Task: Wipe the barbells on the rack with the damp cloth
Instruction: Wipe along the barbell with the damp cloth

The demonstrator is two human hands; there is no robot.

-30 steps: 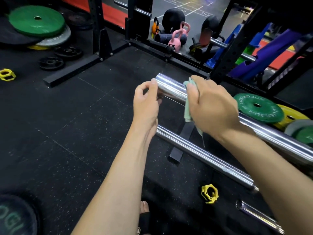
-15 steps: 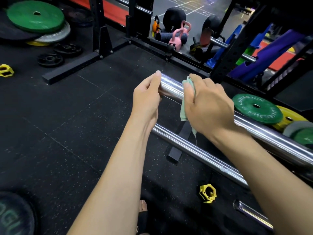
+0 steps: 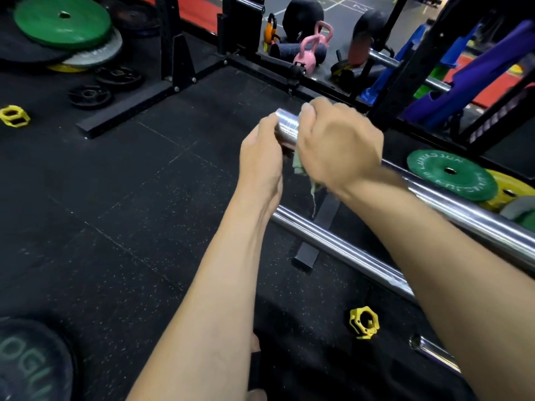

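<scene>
Left hand (image 3: pixel 262 157) cups the free end of the top barbell (image 3: pixel 286 127), fingers curled round the sleeve tip. Just right of it, right hand (image 3: pixel 338 146) clenches the pale green cloth (image 3: pixel 298 164) around the sleeve; cloth tail hangs below the fingers.

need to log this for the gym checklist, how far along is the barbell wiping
Done: cannot be told; no bar shows visible wipe marks. In hand: the right hand grips the green cloth round the end sleeve of the upper barbell, while the left hand holds that sleeve's tip. Left: likely the rest of that bar's shaft toward the plates, the lower barbell, and a third bar end near the floor.
</scene>
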